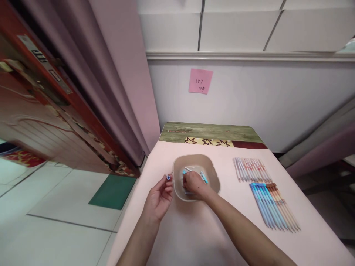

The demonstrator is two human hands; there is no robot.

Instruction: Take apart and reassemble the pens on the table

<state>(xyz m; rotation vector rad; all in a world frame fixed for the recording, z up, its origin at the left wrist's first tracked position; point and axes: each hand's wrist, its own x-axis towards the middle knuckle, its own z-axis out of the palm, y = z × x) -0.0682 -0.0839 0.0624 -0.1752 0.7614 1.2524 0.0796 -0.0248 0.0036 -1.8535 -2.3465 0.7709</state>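
Observation:
My left hand (161, 195) is closed just outside the left rim of a beige plastic basin (215, 188). Its fingertips pinch a blue pen part (168, 177), seen end-on with a round opening, so its length is hidden. Inside the basin, my right hand (193, 182) has its fingers bunched together near the bottom. A light-blue piece (184, 171) shows beside those fingertips; whether they grip it is hidden. To the right of that hand lie a light-blue pen part (204, 178) and some small white pieces. A thin white stick (188, 169) rests toward the back.
On the right of the pink-covered table (222, 229) lie a row of clear pens with reddish-brown prints (252, 170) and, nearer, a row of blue pens (267, 205) beside brown-topped pens (283, 207). A wall with a pink note (200, 81) stands behind; a door (63, 111) is left.

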